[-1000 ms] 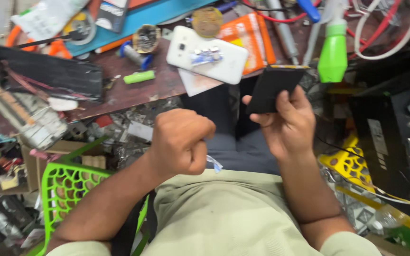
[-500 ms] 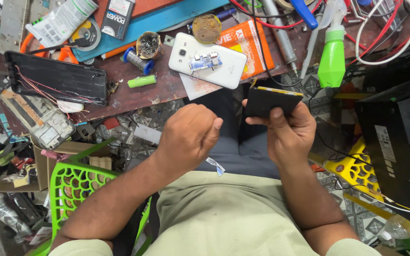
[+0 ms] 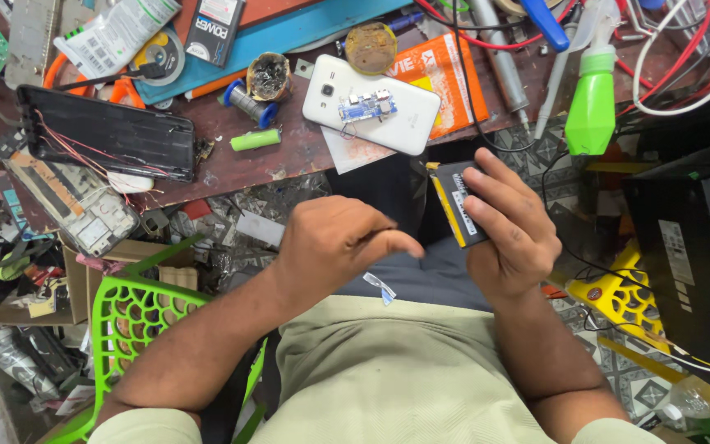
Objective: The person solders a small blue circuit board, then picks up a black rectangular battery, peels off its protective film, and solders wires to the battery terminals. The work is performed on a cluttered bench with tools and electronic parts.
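Observation:
My right hand (image 3: 509,234) grips a flat black battery with a yellow edge (image 3: 452,204), holding it over my lap just below the workbench edge. My left hand (image 3: 334,242) hovers beside it to the left, fingers curled and pinched together, the fingertips pointing toward the battery; whether it holds something small I cannot tell. A small white tag (image 3: 380,285) lies on my lap under the left hand. On the bench above sits a white phone (image 3: 400,115), back up, with a small blue circuit board (image 3: 366,106) resting on it.
The brown workbench (image 3: 297,156) carries a black phone frame with thin wires (image 3: 104,131), a green cylinder cell (image 3: 255,139), a solder spool (image 3: 250,102), an orange packet (image 3: 441,70), a green spray bottle (image 3: 592,107) and red cables. A green plastic chair (image 3: 137,316) stands at my left, a black box (image 3: 692,238) at my right.
My right hand turned the battery from flat-on to edge-on and brought it lower. My left hand opened from a fist into a pinch reaching toward the battery.

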